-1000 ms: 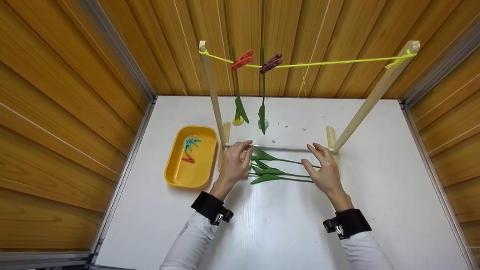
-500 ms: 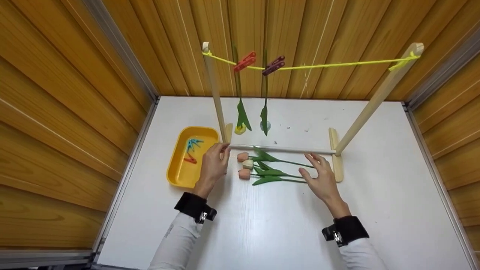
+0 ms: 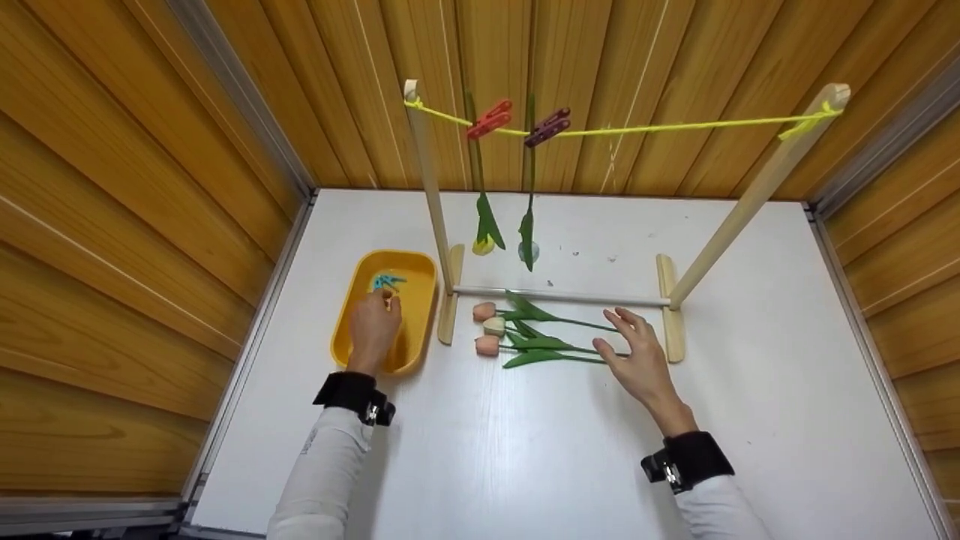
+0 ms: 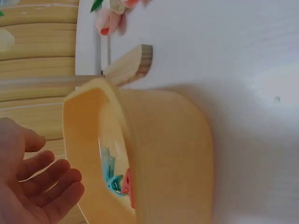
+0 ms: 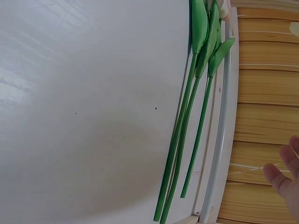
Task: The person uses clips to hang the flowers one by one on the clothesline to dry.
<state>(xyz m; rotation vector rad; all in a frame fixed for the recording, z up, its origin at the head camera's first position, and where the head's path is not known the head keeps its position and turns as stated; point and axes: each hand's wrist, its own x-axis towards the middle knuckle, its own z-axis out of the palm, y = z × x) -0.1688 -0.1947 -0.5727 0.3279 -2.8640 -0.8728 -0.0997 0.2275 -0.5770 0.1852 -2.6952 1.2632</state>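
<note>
My left hand (image 3: 373, 330) is over the yellow plastic tub (image 3: 421, 330), fingers loosely bent and holding nothing. In the left wrist view, blue clothespins (image 4: 112, 182) and a red clothespin (image 4: 127, 187) lie inside the tub, beyond the fingertips. Two pink tulips (image 3: 487, 346) and a whitish tulip (image 3: 494, 326) lie side by side on the table, heads to the left. Close over their stem ends is my right hand (image 3: 641, 360), fingers spread and holding nothing. The right wrist view shows the green stems (image 5: 180, 135) below that hand.
A wooden rack with a left post (image 3: 429, 187) and right post (image 3: 754, 199) carries a yellow cord (image 3: 660, 128). From it a yellow tulip (image 3: 483, 246) and a pale blue one (image 3: 528, 253) hang head down by a red clothespin (image 3: 491, 120) and a purple clothespin (image 3: 548, 127).
My left hand has left the tulip heads and moved left to over the tub, uncovering the flowers. The right hand has shifted only slightly, staying by the stems.
</note>
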